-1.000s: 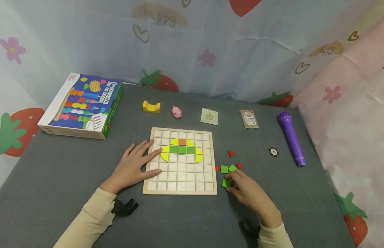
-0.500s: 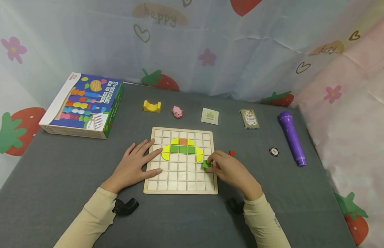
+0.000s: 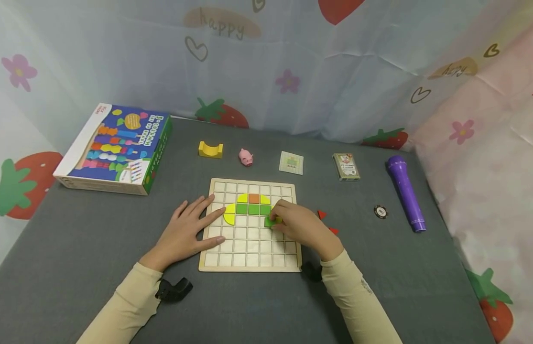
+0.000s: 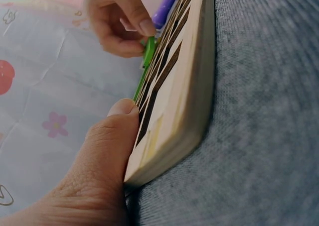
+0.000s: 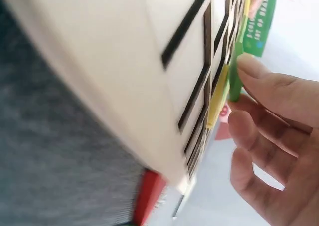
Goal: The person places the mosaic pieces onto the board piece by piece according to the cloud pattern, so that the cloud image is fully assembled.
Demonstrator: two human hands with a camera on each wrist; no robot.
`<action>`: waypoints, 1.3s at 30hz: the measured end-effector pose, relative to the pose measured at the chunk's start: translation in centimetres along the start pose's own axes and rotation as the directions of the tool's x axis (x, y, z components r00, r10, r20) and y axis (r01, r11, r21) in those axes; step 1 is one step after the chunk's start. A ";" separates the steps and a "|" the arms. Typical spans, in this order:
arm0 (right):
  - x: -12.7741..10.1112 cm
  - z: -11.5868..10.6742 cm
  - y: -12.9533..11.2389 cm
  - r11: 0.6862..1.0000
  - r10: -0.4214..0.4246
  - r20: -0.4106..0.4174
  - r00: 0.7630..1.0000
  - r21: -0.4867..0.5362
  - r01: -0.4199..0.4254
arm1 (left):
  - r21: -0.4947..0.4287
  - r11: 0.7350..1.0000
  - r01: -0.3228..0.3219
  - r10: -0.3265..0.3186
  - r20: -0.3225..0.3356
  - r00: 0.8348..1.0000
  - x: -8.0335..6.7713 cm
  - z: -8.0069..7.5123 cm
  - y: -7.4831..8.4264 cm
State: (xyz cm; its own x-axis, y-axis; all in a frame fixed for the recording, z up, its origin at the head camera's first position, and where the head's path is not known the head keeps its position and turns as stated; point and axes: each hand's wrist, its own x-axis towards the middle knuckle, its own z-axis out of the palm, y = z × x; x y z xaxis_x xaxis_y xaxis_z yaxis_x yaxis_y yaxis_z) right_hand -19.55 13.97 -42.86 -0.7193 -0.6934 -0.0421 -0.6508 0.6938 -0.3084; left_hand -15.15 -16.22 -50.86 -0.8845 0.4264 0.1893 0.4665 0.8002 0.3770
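Green square tile sits pinched in the right hand's fingertips over the wooden grid board, just under the row of green pieces. It looks light, stiff and thin, so the flat edges seem the best place to hold it. The left hand lies flat, fingers straight, pressing the board's left edge onto the worktop.

Soft, even light fills the room from above, with only faint shadows under the hands. The head view is sharp but bows at its edges. In the right wrist view the board is smeared and out of focus.
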 end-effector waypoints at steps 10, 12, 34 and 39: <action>0.9 0.2 -0.4 1.000 0.008 0.031 0.999 -0.025 -0.008 | 0.008 1.000 -0.002 0.002 -0.008 1.000 0.0 -0.1 0.0; 1.0 0.2 -0.5 0.999 0.012 0.037 0.999 -0.035 -0.011 | 0.009 1.000 -0.004 0.004 -0.015 1.000 0.0 -0.1 0.1; 0.9 -0.2 -0.5 1.000 0.019 0.052 0.998 -0.022 -0.018 | 0.016 1.000 0.008 -0.008 0.005 1.000 -0.1 -0.2 0.1; -0.8 -1.5 1.1 0.999 0.050 -0.039 0.998 -0.014 -0.051 | 0.014 1.000 0.016 -0.016 0.013 1.000 0.0 -0.2 0.2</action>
State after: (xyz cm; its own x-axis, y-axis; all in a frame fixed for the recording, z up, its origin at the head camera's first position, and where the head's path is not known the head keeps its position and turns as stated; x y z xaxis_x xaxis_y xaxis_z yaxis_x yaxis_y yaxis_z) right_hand -20.07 15.64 -41.72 -0.7600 -0.6496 -0.0208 -0.6166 0.7308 -0.2927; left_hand -15.05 -16.18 -50.63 -0.8917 0.4190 0.1710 0.4523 0.8126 0.3677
